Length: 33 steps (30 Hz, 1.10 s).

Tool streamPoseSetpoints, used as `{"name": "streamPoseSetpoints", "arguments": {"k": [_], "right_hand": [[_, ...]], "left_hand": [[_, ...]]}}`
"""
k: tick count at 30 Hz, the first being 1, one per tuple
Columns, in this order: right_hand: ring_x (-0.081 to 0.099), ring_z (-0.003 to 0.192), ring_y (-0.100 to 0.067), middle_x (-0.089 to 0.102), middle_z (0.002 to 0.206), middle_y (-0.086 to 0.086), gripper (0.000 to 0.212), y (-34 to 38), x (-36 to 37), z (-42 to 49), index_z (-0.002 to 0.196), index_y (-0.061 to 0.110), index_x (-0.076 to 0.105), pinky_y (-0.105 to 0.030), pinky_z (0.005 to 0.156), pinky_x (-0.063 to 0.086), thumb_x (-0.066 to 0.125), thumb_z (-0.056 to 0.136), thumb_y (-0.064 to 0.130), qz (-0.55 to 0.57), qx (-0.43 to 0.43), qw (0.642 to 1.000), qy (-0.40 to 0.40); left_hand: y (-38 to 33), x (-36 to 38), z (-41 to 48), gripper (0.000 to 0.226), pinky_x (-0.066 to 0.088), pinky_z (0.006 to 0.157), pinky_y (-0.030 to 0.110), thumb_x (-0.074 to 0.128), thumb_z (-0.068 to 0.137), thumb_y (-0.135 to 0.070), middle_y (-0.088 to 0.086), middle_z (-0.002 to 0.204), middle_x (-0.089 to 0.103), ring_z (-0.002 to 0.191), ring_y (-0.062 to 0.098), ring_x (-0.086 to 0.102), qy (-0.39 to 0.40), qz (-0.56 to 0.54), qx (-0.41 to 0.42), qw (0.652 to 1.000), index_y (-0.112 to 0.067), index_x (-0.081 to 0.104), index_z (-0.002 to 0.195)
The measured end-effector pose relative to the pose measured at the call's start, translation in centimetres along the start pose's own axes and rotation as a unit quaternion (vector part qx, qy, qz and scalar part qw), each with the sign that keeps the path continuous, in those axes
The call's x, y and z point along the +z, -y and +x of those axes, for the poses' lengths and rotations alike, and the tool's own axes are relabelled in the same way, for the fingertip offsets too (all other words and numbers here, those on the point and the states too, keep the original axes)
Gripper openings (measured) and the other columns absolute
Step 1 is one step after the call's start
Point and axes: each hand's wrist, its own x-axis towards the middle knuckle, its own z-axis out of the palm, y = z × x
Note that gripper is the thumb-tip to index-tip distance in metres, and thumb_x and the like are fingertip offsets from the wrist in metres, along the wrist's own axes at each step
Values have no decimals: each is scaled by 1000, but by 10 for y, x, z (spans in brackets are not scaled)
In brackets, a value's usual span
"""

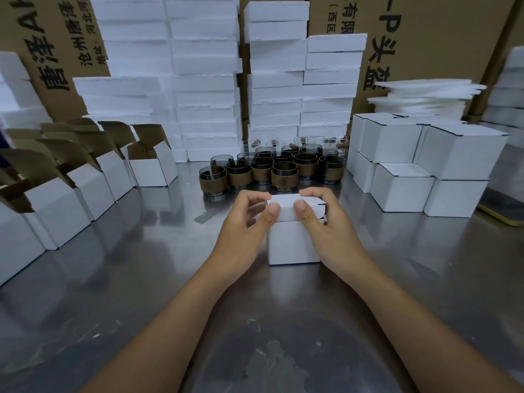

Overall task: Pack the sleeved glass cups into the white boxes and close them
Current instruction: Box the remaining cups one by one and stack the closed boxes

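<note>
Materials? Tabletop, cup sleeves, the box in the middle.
Tabletop: likely stainless steel, brushed semi-gloss; grey, with blurred reflections. Cup sleeves: matte brown with a stamped emblem; cork or faux leather, can't tell. Centre box: white-faced cardboard, matte; the open boxes at left show brown insides.

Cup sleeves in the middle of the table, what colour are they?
The sleeves are brown; the head view, the only one, shows them.
</note>
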Motion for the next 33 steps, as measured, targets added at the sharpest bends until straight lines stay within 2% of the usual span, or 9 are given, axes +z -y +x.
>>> {"name": "streamPoseSetpoints", "arguments": {"k": [4, 7, 10, 12, 18, 22, 25, 28, 33], "right_hand": [[55, 80, 11, 58, 104, 9, 45, -1, -1, -1, 109, 23, 53, -5, 63, 41, 54, 74, 53, 9, 4, 1000, 14], [53, 85, 14, 59, 101, 14, 21, -3, -1, 0, 103, 27, 57, -3, 68, 40, 48, 92, 42, 8, 17, 1000, -1], [56, 94, -2, 60, 96, 17, 26, -4, -2, 4, 93, 32, 61, -25, 85, 45, 36, 99, 34, 32, 54, 998, -17], [54, 94, -7, 59, 95, 17, 25, -4, -2, 5, 91, 32, 61, -31, 85, 45, 39, 99, 26, 25, 55, 998, -8], [51, 79, 15, 57, 98, 15, 22, -6, -2, 6, 93, 34, 57, -3, 63, 38, 43, 98, 17, 2, 26, 1000, 11], [53, 92, 9, 59, 101, 16, 15, -5, -1, 4, 99, 29, 58, -4, 72, 39, 49, 96, 18, -5, 16, 1000, -18], [53, 89, 6, 57, 93, 15, 11, -3, 0, 0, 88, 26, 59, -4, 73, 37, 54, 93, 18, -91, -65, 990, -87], [48, 95, -2, 54, 96, 10, 4, -2, 0, -5, 88, 21, 61, -8, 80, 34, 59, 89, 25, -178, -117, 975, -69], [38, 107, -4, 43, 113, 14, 47, -1, 3, -11, 109, 24, 55, -25, 84, 38, 63, 73, 54, -308, -132, 942, -12]], "left_hand": [[1, -2, -1, 28, 46, 81, 9, 55, 81, -39, -18, 109, 58, 96, -13, 56, 11, -27, -3, 1000, -21, 54, 103], [5, -2, 0, 14, 43, 75, 5, 53, 93, -23, -16, 108, 58, 92, -15, 56, 9, -43, -17, 999, -21, 53, 107], [7, -2, 4, 18, 43, 78, 3, 48, 96, -17, -19, 112, 55, 93, -18, 54, 8, -46, -34, 998, -29, 51, 109], [8, -2, 6, 23, 42, 74, 0, 44, 97, -14, -23, 111, 52, 88, -24, 51, 9, -47, -44, 998, -34, 50, 108], [10, 0, 9, 36, 41, 70, -1, 40, 96, -4, -26, 112, 46, 91, -23, 49, 17, -49, -52, 997, -36, 41, 112], [8, 0, 9, 49, 43, 63, 1, 42, 95, -3, -25, 111, 45, 98, -9, 49, 4, -73, -56, 996, -38, 24, 125], [8, 0, 8, 52, 43, 66, 0, 44, 95, -4, -23, 112, 45, 101, -8, 48, 5, -71, -55, 996, -38, 21, 126], [7, -1, 7, 54, 44, 71, 2, 47, 94, -4, -23, 113, 45, 96, -18, 52, 8, -69, -51, 996, -37, 21, 128], [6, 0, 4, 61, 41, 96, 22, 57, 91, -12, -15, 123, 44, 116, -6, 44, 11, -55, -44, 997, -36, 20, 132]]}}
